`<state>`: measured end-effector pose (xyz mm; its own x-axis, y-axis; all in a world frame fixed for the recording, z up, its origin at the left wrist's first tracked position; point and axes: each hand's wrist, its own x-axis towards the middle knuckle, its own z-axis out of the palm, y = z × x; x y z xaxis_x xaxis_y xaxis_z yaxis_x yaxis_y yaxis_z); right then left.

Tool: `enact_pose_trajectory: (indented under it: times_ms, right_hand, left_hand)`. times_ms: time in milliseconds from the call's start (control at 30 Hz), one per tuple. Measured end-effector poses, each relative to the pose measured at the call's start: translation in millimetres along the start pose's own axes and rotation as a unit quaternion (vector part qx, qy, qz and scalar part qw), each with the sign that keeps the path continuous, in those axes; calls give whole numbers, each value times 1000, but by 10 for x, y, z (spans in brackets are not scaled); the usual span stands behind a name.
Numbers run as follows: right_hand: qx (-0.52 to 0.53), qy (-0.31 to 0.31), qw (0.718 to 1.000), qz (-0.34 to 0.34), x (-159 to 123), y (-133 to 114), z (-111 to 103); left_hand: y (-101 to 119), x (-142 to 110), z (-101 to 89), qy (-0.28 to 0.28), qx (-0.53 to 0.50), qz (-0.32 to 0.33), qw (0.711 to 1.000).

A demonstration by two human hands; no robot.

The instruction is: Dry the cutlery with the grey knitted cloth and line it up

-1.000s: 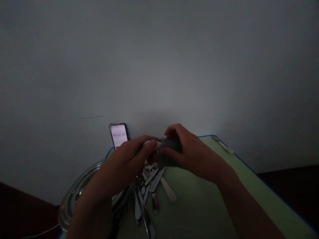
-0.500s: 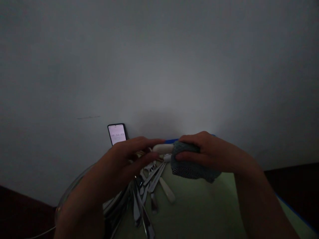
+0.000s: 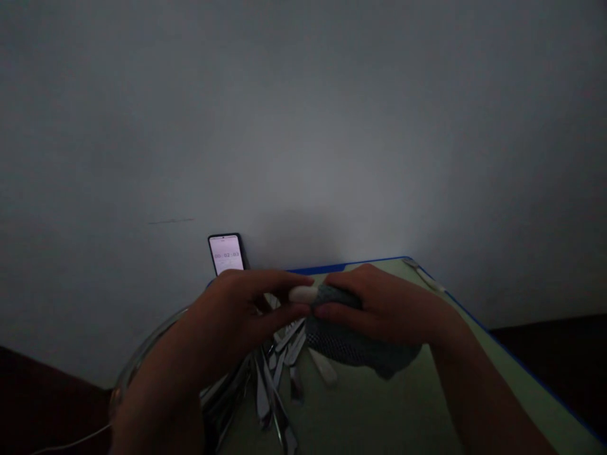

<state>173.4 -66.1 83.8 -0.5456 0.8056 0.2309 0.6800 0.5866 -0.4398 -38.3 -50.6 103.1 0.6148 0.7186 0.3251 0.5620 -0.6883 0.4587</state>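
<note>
A white-handled piece of cutlery is held level between my hands above the table. My left hand pinches the rounded end of the handle between thumb and fingers. Around the rest of it my right hand grips a grey-green cloth, whose loose end hangs down. The cloth hides the other end, so its kind cannot be told. Below lies a pile of metal cutlery, with a fork's tines among it. A white handle pokes out beside the pile, partly under the cloth.
A phone showing a timer leans on the grey wall. One white-handled fork lies at the far right corner of the pale green table, which has a blue edge. The curved rim of a clear container shows behind my left forearm.
My right hand and the cloth have slid left along the handle, so less of it shows. Both hands sit slightly lower, and the fork at the far right has come into view.
</note>
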Motion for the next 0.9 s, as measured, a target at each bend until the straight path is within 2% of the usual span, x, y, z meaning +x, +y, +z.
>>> enact_pose_trajectory:
  times_ms: [133, 200, 367, 500, 633, 900]
  right_hand:
    - [40, -5, 999, -26, 59, 13, 38]
    - [59, -11, 998, -18, 64, 45, 23]
    - [95, -25, 995, 19, -15, 186, -89]
    - [95, 4, 994, 48, -116, 299, -162]
    - [78, 50, 993, 69, -183, 330, -199]
    - [115, 47, 988, 88, -233, 335, -228]
  left_hand:
    - [-18, 20, -16, 11, -14, 4, 1000]
    - [-39, 21, -37, 27, -18, -4, 999]
    - [-145, -16, -97, 93, -25, -63, 993]
    - [-254, -120, -153, 139, -47, -113, 983]
    - [-264, -197, -168, 125, -59, -118, 983]
    - [-152, -146, -106, 126, -62, -94, 986]
